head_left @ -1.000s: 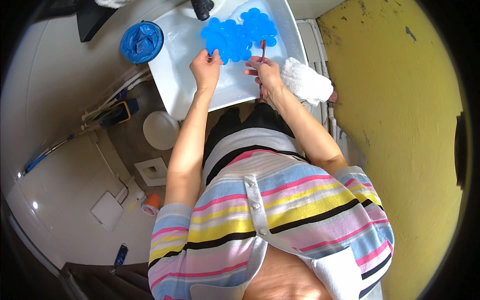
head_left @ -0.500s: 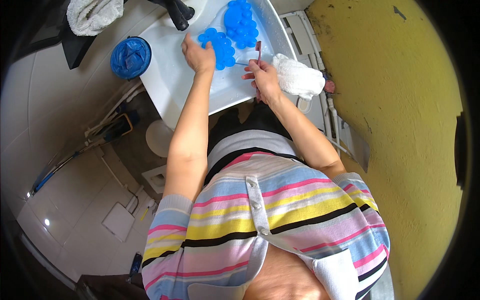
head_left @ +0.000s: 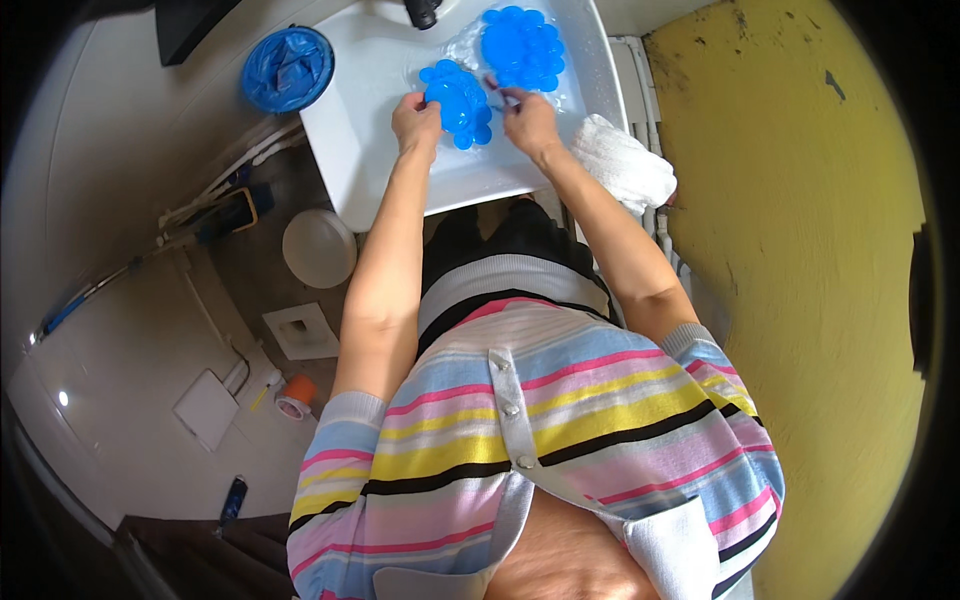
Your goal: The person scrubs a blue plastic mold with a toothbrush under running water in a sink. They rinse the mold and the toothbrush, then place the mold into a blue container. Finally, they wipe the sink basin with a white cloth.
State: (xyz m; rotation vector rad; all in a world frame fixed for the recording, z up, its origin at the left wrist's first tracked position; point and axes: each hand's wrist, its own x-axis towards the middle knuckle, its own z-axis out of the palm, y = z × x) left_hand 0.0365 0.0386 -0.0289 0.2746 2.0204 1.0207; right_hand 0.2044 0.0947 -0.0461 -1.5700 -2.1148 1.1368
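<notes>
Two blue flower-shaped mats with rounded bumps, perhaps bath mats, lie in a white sink (head_left: 365,130) that has some water in it. My left hand (head_left: 417,125) pinches the left edge of the nearer blue flower-shaped mat (head_left: 462,108). Held in my right hand (head_left: 530,124) is a reddish toothbrush (head_left: 491,82), its head close to that mat's right side; whether its bristles touch is too small to tell. The farther blue flower-shaped mat (head_left: 520,48) lies beyond my right hand, touched by neither hand.
A dark faucet (head_left: 422,12) hangs over the sink's far side. Left of the sink stands a bin with a blue bag (head_left: 288,68). By the sink's right edge is a white towel (head_left: 625,165), near pipes and a yellow wall (head_left: 800,250). A round white lid or tub (head_left: 320,248) sits below.
My left hand has come down onto the nearer mat's edge and grips it. My right hand has brought the toothbrush to that mat, tilting it leftward. The view has shifted slightly.
</notes>
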